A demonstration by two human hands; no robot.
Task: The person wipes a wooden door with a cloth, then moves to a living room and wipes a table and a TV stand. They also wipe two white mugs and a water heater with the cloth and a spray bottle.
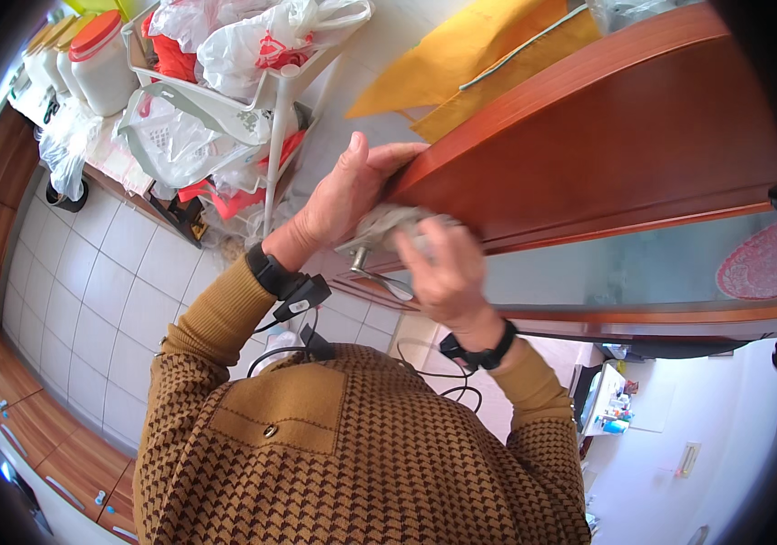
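1. You have one view only, from the camera worn on your head, the left of a side-by-side pair; no second view is here to compare.
2. It looks steeply down along your chest, so your patterned sweater (352, 454) fills the lower middle and your forearms rise from the lower edge.
3. It sits close to your hands: the left hand (343, 195) and right hand (443, 268) lie near the centre, against the edge of a wooden door (625, 145).
4. The fisheye lens bends straight lines near the rim: the tiled floor (107, 300) curves at left, and a dark border rings the picture.
5. The rack of bags (225, 82) lies at upper left, farther off.
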